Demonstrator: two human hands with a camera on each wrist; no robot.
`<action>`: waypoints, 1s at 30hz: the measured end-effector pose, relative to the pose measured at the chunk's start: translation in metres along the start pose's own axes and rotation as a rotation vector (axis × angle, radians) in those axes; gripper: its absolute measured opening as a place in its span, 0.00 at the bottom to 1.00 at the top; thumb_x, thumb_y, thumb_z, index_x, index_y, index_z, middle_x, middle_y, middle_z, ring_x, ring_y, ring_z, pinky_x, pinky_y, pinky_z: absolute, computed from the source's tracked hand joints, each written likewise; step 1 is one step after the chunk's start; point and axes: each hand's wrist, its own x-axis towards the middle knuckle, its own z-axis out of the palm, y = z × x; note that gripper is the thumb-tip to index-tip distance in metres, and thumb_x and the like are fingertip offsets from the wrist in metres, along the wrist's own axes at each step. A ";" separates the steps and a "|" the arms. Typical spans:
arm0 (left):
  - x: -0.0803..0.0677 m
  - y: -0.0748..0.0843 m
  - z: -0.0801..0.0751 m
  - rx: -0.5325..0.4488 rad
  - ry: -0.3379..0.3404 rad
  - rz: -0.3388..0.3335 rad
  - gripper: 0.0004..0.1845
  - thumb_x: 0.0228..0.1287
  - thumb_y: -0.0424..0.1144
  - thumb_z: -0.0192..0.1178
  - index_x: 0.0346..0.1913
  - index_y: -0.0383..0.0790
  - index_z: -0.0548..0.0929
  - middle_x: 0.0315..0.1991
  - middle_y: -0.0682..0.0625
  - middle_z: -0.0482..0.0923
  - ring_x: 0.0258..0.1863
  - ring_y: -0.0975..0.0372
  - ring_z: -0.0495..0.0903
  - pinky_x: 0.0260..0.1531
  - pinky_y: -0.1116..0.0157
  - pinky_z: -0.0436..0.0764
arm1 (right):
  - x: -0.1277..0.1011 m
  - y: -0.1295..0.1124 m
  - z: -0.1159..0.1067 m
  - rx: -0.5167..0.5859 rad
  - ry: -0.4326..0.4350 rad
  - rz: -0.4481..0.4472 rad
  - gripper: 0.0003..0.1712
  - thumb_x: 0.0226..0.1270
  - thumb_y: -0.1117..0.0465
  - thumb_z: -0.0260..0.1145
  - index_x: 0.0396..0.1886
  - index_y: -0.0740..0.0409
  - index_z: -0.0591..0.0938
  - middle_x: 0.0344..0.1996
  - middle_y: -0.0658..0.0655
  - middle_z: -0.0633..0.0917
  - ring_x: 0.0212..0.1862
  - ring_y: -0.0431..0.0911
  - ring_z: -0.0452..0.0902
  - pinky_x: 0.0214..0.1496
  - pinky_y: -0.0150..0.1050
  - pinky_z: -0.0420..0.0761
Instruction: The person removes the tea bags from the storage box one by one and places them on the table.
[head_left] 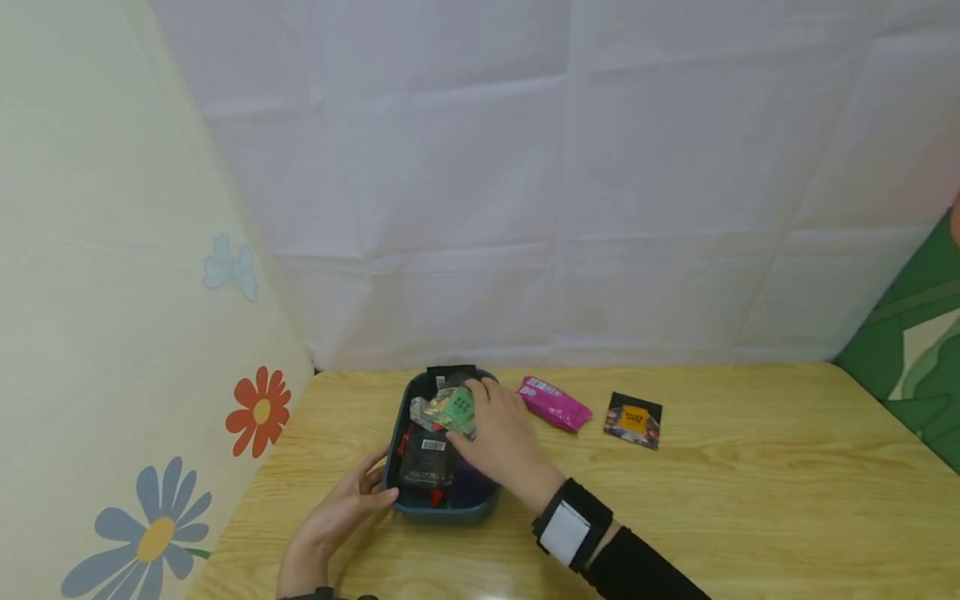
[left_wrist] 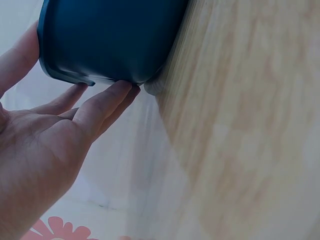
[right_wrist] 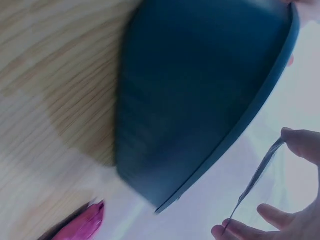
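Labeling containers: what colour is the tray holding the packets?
Dark blue tray; clearest in the head view.

A makeshift recording booth rather than a lived-in room — a creased white sheet hangs behind a wooden desk, flanked by a flowered cloth and a green one.
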 end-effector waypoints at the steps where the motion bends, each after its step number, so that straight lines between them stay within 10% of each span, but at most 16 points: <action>1: 0.000 0.000 0.000 0.000 0.009 -0.007 0.44 0.68 0.33 0.62 0.77 0.31 0.46 0.72 0.22 0.51 0.70 0.40 0.61 0.62 0.55 0.71 | 0.000 0.004 -0.002 0.007 0.009 0.011 0.46 0.57 0.43 0.74 0.68 0.63 0.69 0.62 0.68 0.73 0.64 0.60 0.69 0.67 0.58 0.66; 30: 0.000 0.003 0.002 0.020 0.027 -0.014 0.44 0.68 0.33 0.62 0.78 0.31 0.46 0.73 0.24 0.50 0.71 0.39 0.57 0.61 0.57 0.72 | -0.018 0.148 -0.049 -0.042 0.162 0.194 0.44 0.60 0.50 0.74 0.64 0.76 0.67 0.56 0.78 0.73 0.57 0.69 0.70 0.59 0.62 0.70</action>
